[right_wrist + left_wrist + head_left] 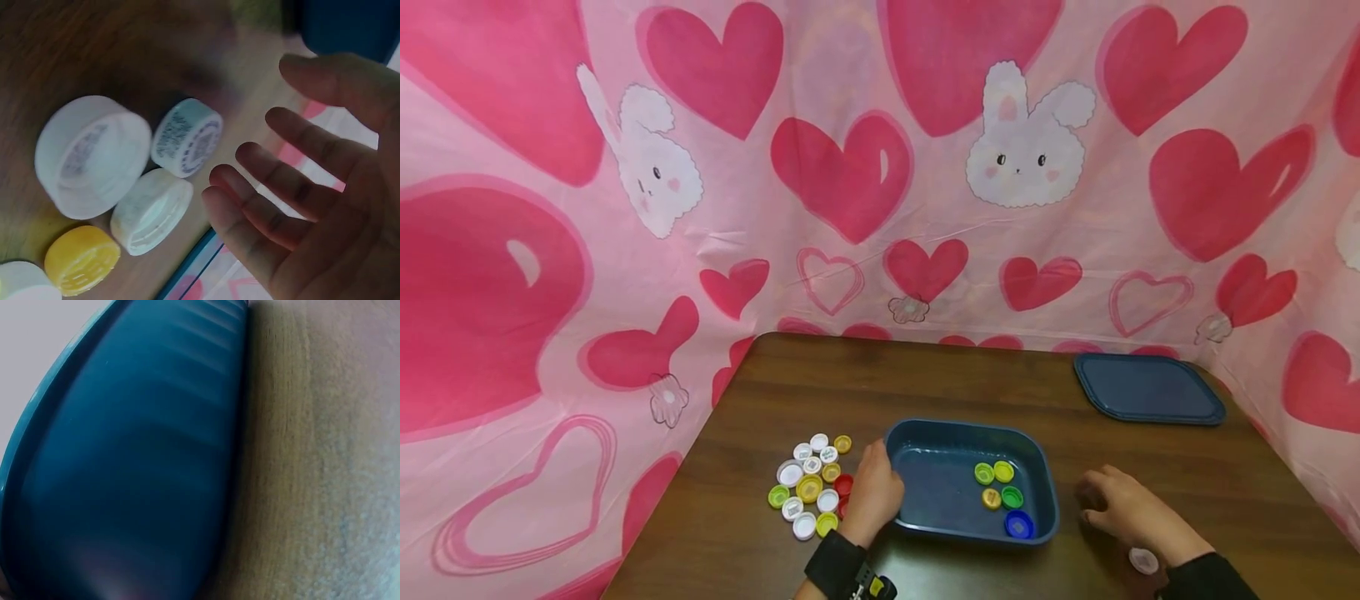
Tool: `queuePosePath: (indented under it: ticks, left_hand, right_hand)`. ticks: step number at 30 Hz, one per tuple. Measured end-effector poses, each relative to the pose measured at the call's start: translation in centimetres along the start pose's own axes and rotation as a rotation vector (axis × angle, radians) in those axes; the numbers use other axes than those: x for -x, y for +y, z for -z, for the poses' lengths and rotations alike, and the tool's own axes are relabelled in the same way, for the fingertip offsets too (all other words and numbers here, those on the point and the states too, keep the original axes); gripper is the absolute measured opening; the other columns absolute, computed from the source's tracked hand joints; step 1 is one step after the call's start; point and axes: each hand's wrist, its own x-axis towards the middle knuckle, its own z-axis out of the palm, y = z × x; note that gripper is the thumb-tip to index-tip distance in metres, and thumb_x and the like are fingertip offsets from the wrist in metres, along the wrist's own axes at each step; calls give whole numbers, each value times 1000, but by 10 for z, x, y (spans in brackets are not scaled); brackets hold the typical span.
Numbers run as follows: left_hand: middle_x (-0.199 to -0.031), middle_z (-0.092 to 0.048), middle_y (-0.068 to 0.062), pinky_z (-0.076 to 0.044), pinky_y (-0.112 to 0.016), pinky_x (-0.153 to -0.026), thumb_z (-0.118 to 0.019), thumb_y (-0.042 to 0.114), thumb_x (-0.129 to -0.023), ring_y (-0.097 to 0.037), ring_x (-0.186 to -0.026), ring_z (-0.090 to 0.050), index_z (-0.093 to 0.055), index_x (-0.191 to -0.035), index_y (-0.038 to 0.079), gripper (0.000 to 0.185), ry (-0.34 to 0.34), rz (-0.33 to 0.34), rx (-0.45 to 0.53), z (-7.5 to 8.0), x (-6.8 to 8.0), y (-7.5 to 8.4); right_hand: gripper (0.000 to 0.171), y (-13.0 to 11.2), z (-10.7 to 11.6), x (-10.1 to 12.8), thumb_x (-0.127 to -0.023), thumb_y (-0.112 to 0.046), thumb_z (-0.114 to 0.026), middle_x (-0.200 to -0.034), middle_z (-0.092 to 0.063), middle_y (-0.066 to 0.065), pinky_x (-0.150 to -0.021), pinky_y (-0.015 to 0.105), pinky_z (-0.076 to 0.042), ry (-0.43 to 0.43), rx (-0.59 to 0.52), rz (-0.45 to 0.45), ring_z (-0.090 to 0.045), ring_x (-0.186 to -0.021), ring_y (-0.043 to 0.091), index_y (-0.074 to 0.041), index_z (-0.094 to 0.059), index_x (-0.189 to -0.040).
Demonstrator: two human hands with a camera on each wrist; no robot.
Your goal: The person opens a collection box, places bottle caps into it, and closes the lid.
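Note:
A pile of loose bottle caps (812,487), white, yellow, red and green, lies on the brown table (775,392) left of a dark blue tray (970,427). My left hand (874,492) sits between the pile and the tray's left rim, seen from the back, and I see nothing in it. Several coloured caps (1003,492) lie in the tray's right half. My right hand (1123,500) rests on the table right of the tray, loosely curled and holding nothing. The right wrist view shows straight, spread fingers (281,178) beside white caps (94,156) and a yellow cap (81,259).
A dark blue lid (1150,389) lies flat at the table's far right corner. Pink cloth with hearts and rabbits (865,167) surrounds the table on three sides. The left wrist view shows only the tray's outer wall (137,456) and the table's wood (325,475).

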Motion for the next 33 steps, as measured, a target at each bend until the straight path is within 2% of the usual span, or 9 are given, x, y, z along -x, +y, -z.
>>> queuePosePath:
  ticks: [5,15,23,27,30,33]
  left_hand:
    - [-127,-55,-27,-47,-59,-102,-61,-7,-89,-42,-116,-57,-48,-135,-13,48,1,-5,6,0,1,0]
    - [-127,-55,-27,-47,-60,-102,-61,-7,-89,-43,-116,-56,-48,-135,-13,48,-2,5,13,-1,1,0]
    - [-127,-55,-27,-48,-59,-101,-63,-7,-89,-42,-115,-57,-48,-135,-12,49,-1,9,5,-1,-1,1]
    - [-127,-55,-27,-47,-60,-101,-63,-7,-89,-43,-116,-57,-48,-135,-12,49,-8,12,5,-1,-1,1]
    - [-126,-55,-28,-47,-60,-102,-62,-7,-88,-44,-116,-57,-49,-134,-13,48,-3,-1,1,-1,0,0]
    - [-125,-56,-28,-47,-60,-102,-61,-7,-87,-44,-115,-57,-50,-132,-14,47,13,-23,-10,-1,0,-1]
  right_hand:
    - [37,4,-7,-1,-80,-19,-84,-105,-61,4,-82,49,-54,-14,32,23,-61,-96,26,-8,-66,-111]
    - [43,5,-9,0,-75,-10,-86,-110,-59,7,-83,52,-53,-57,71,33,-59,-101,31,-10,-65,-113]
    - [46,8,-11,1,-72,9,-73,-114,-60,10,-88,57,-51,-17,84,71,-59,-108,36,-8,-64,-113]
    - [36,8,-11,-2,-73,11,-69,-100,-61,2,-80,45,-54,10,122,107,-62,-94,22,-9,-66,-103]
    - [29,4,-7,-3,-74,9,-71,-87,-56,-4,-67,33,-52,43,123,140,-55,-79,9,-13,-64,-91]
    - [26,-6,0,-3,-75,5,-75,-82,-53,-6,-61,27,-48,106,127,187,-50,-73,5,-14,-62,-87]
